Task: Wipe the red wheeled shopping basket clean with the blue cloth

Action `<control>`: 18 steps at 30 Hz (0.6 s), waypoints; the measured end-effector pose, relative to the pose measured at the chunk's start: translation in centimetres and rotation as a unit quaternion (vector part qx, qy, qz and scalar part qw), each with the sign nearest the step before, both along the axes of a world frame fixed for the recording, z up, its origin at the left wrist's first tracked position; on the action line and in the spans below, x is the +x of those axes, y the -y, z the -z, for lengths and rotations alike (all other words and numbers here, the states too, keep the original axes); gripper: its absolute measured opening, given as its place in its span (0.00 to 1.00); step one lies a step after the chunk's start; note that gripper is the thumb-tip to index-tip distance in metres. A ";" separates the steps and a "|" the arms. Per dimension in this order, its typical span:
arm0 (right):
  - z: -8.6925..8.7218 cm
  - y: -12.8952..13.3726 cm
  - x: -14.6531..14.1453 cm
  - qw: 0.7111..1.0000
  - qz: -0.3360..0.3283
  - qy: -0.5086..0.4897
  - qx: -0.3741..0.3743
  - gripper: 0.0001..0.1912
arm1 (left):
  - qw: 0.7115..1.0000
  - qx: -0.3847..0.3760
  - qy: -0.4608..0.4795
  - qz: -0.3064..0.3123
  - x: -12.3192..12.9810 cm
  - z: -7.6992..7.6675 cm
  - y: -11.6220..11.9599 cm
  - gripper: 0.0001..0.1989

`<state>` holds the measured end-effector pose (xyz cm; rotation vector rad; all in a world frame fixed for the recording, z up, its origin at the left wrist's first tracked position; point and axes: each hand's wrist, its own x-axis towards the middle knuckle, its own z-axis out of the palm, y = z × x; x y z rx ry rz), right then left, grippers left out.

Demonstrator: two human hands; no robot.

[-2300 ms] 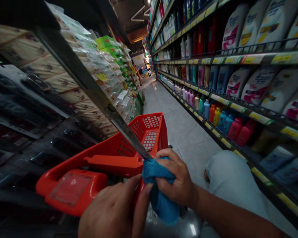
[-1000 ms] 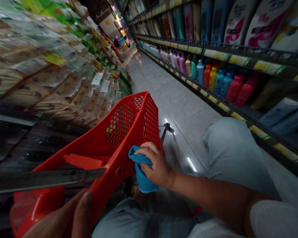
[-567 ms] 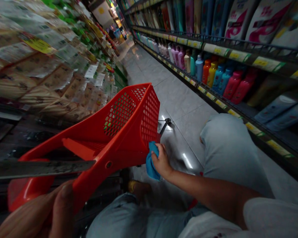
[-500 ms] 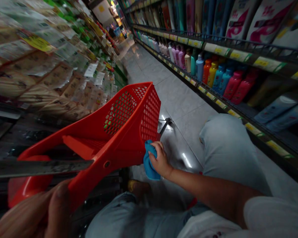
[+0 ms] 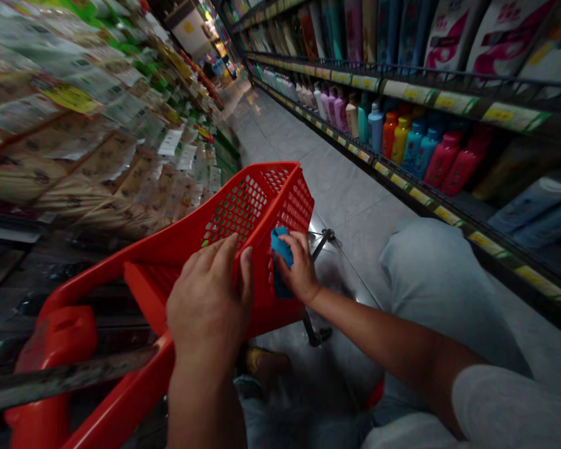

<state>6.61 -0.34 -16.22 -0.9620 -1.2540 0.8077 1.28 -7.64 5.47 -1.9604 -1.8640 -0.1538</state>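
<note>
At the red perforated plastic basket [image 5: 264, 315], the right hand [image 5: 302, 268] is gripping a crumpled blue cloth [image 5: 281, 245]; the left hand [image 5: 210, 299] is clasping the rim [image 5: 273, 206].

yellow shelf tags [image 5: 500, 115] too blurred to read, bottle labels [image 5: 499, 41] likewise

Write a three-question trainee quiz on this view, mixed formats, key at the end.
1. Open: which hand holds the cloth, and what colour is the cloth?
2. True or false: the left hand is wrapped around the metal bar.
3. Multiple choice: what colour is the bottle directly right of the orange bottle?
A) purple
B) yellow
C) white

Key
1. The right hand; blue.
2. False: it is at the rim of the red basket.
3. B, the yellow bottle.
</note>
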 end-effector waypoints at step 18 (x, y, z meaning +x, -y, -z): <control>4.7 6.1 -2.9 0.985 -0.048 -0.004 -0.165 0.21 | 0.933 -0.176 -0.209 -0.236 -1.9 2.4 -3.9 0.31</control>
